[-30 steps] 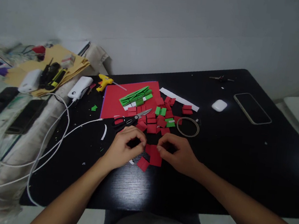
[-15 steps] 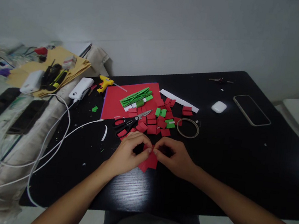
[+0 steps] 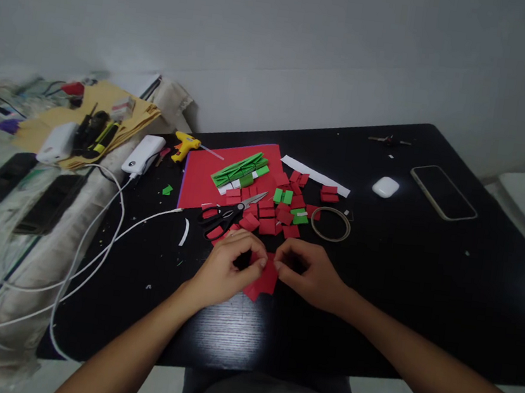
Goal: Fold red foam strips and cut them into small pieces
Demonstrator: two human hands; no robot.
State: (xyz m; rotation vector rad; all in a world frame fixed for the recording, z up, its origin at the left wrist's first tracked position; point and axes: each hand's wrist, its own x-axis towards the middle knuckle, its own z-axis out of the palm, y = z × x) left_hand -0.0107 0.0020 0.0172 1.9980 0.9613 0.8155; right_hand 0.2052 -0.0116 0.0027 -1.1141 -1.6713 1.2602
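In the head view, my left hand (image 3: 231, 266) is closed in a pinch, thumb against forefinger, at the left side of a piece of red paper (image 3: 266, 280). My right hand (image 3: 310, 272) is pinched too, its fingertips at the right edge of the red paper. Exactly where the fingers grip is partly hidden. Beyond the hands lies a pile of small folded red paper pieces (image 3: 267, 225), with a few green folded pieces (image 3: 283, 196) among them. Black-handled scissors (image 3: 226, 216) rest on the pile's left side, blades partly apart.
Behind the pile is a red sheet (image 3: 197, 179) under a green folded-paper bundle (image 3: 239, 172). A yellow glue gun (image 3: 184, 146), white power bank (image 3: 144, 154) and cable (image 3: 117, 230) are left. Rightward are a tape ring (image 3: 329, 238), white earphone case (image 3: 385, 187) and phone (image 3: 443, 193).
My right hand has shifted slightly right, so its fingertips now stand a little apart from those of my left hand, which stays nearly still. More of the red paper shows between them.
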